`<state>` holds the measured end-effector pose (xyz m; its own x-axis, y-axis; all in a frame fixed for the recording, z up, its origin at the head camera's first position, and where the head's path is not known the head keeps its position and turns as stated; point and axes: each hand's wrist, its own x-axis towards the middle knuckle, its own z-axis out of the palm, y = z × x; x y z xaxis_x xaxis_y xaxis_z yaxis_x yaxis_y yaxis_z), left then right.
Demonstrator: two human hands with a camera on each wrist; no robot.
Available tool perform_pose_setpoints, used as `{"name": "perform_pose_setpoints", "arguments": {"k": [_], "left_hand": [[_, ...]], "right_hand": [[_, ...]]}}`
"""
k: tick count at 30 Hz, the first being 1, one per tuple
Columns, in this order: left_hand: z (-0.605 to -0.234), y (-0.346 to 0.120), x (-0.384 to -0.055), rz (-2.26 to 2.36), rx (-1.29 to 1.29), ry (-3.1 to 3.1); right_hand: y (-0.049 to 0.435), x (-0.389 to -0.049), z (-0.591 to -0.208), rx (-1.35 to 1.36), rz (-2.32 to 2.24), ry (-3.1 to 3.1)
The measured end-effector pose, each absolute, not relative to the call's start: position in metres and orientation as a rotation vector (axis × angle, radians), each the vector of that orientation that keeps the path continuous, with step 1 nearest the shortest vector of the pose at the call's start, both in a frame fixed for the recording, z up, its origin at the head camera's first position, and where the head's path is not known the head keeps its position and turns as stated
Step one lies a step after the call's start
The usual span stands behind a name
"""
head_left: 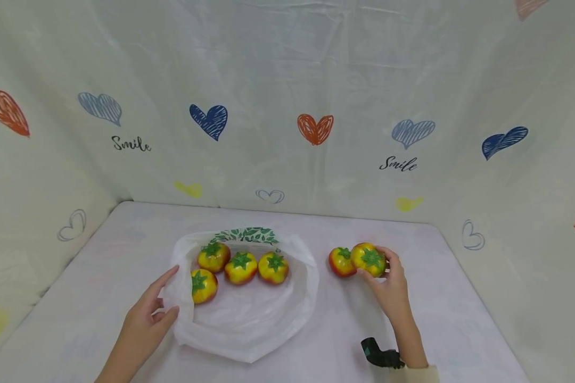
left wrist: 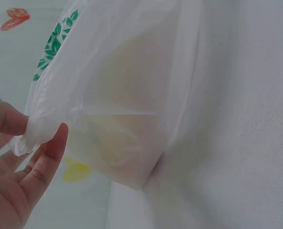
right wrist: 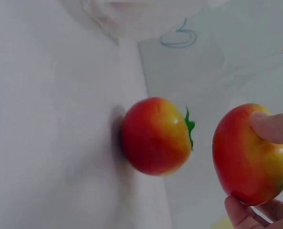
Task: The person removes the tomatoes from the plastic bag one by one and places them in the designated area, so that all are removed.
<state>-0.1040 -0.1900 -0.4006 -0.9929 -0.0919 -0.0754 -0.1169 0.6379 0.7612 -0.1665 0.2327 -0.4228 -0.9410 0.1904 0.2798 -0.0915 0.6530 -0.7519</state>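
Note:
A white plastic bag (head_left: 249,340) lies with its mouth spread wide, green leaves printed on its far side. Inside it are several red-and-yellow tomatoes (head_left: 241,267) with green star-shaped tops. My left hand (head_left: 146,314) is at the bag's left rim; in the left wrist view the bag's edge passes between the fingers (left wrist: 53,148). To the right of the bag, my right hand (head_left: 390,284) grips a tomato (head_left: 368,259) between thumb and fingers, raised off the table in the right wrist view. Another tomato (right wrist: 155,137) rests on the table just left of it.
A black device (head_left: 380,355) is strapped at the right wrist. The pale table (head_left: 345,330) ends at a white cloth backdrop (head_left: 268,69) printed with hearts and the word Smile, which also runs along both sides.

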Motion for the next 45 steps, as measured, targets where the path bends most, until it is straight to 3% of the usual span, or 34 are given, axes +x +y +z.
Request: {"name": "perform_pose_setpoints", "arguments": {"k": [25,45], "left_hand": [[-0.4,-0.192,-0.104,1.308,-0.128,2.865],[-0.4,-0.191,-0.105,1.295,-0.156,2.837]], "right_hand": [[0.269,-0.194,-0.461,-0.359,1.263,-2.744],[0.272,-0.196,-0.465,-0.365,1.272,-2.793]]}}
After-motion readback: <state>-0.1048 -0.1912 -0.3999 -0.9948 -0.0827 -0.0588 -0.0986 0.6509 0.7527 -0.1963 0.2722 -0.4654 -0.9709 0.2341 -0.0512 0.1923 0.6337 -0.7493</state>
